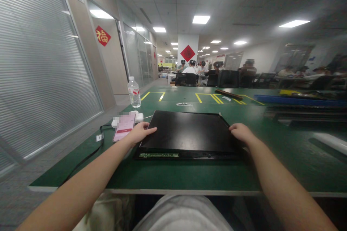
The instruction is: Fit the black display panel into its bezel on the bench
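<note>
A flat black rectangular panel [189,131] lies on the green table [173,177] right in front of me, with a strip of green circuit board showing along its near edge. My left hand [139,132] grips the panel's left edge, thumb on top. At the panel's right edge, my right hand [240,132] holds it the same way.
A pink phone [124,126] lies just left of the panel, beside a white charger and a black cable. A water bottle [133,92] stands at the far left. Dark trays and a blue strip [298,100] lie at the right. People sit at desks behind.
</note>
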Demonstrator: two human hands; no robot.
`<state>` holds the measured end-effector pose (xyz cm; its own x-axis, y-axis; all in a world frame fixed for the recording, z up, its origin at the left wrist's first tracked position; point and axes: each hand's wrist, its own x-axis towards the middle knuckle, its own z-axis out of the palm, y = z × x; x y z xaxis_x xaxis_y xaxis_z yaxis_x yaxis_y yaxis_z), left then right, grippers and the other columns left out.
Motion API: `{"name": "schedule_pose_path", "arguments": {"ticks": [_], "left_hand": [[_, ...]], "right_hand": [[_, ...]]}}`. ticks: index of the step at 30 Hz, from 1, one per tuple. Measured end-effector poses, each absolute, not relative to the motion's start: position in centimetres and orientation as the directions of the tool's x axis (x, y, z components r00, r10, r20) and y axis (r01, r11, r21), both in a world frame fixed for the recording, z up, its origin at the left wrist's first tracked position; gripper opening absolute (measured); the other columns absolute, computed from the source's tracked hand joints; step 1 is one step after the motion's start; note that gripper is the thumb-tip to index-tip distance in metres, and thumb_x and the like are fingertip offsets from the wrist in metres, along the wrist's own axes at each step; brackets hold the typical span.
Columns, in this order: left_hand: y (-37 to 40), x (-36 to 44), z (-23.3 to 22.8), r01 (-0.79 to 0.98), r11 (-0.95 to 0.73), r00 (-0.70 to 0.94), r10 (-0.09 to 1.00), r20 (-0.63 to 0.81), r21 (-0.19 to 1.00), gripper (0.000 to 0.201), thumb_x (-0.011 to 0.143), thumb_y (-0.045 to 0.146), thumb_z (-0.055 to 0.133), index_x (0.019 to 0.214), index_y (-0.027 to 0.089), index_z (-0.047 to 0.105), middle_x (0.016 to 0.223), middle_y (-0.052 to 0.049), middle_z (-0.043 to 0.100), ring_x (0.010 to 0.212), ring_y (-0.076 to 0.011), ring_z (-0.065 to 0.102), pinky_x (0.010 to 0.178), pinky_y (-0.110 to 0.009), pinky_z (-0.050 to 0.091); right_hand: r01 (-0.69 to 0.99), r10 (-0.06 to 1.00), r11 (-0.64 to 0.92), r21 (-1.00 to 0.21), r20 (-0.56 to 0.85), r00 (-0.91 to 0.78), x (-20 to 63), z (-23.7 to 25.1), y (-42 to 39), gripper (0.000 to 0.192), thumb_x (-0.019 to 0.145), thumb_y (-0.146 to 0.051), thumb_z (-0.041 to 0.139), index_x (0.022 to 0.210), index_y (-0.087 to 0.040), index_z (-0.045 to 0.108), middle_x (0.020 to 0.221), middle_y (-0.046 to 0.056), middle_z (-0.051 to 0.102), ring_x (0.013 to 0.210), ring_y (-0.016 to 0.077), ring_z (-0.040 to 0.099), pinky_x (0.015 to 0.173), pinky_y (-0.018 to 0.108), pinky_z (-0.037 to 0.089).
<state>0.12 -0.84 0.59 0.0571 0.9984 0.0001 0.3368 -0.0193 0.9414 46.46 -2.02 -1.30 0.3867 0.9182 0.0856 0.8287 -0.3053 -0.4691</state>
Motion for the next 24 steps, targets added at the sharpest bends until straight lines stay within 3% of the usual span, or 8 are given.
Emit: {"name": "schedule_pose_path", "arguments": {"ticks": [3,9,14,19,24], "left_hand": [[-0.96,0.37,0.92,0.352,-0.039,0.020,0.999,0.034,0.935,0.041,0.054,0.043,0.088,0.079,0.015,0.073,0.072,-0.007,0.075,0.067,-0.0259,0.071,0.058,-0.031,0.053],[-1.13,0.57,1.18,0.194,-0.042,0.018,0.999,0.039,0.980,0.051,0.049,0.041,0.091,0.090,0.016,0.074,0.081,-0.007,0.078,0.074,-0.0282,0.073,0.066,-0.036,0.059],[-0.72,0.27,0.86,0.184,-0.155,0.022,0.988,0.154,0.971,0.061,0.050,0.047,0.091,0.099,0.015,0.072,0.092,-0.009,0.078,0.089,-0.0302,0.073,0.077,-0.039,0.059],[-0.74,0.43,0.86,0.099,-0.203,0.019,0.979,0.203,0.974,0.065,0.049,0.052,0.090,0.098,0.014,0.070,0.095,-0.009,0.077,0.091,-0.0287,0.072,0.080,-0.038,0.057],[-0.28,-0.31,1.42,0.014,-0.177,-0.065,0.982,0.177,0.984,0.060,0.051,0.057,0.086,0.092,0.016,0.069,0.083,-0.005,0.076,0.083,-0.0264,0.071,0.077,-0.035,0.056]], "right_hand": [[0.838,0.922,-0.307,-0.451,0.077,0.380,46.35,-1.20,-2.07,0.029,0.067,-0.004,0.060,0.085,-0.017,0.080,0.097,0.010,0.076,0.095,0.0240,0.070,0.081,0.027,0.050],[0.813,0.915,-0.317,-0.488,0.066,0.397,46.40,-1.20,-2.00,0.025,0.072,-0.007,0.061,0.088,-0.017,0.078,0.097,0.009,0.076,0.093,0.0223,0.070,0.079,0.025,0.049],[0.749,0.891,-0.301,-0.590,0.106,0.441,46.74,-1.50,-1.56,0.033,0.081,-0.018,0.060,0.111,-0.013,0.075,0.110,0.013,0.074,0.101,0.0231,0.069,0.085,0.027,0.050],[0.664,0.896,-0.269,-0.697,0.071,0.438,46.57,-1.54,-1.70,0.024,0.084,-0.029,0.061,0.093,-0.014,0.078,0.102,0.012,0.076,0.098,0.0240,0.069,0.086,0.029,0.050],[0.483,0.886,-0.166,-0.860,0.085,0.456,46.32,-1.25,-1.71,0.025,0.076,-0.025,0.066,0.096,-0.015,0.077,0.105,0.011,0.076,0.102,0.0246,0.069,0.087,0.029,0.051]]}}
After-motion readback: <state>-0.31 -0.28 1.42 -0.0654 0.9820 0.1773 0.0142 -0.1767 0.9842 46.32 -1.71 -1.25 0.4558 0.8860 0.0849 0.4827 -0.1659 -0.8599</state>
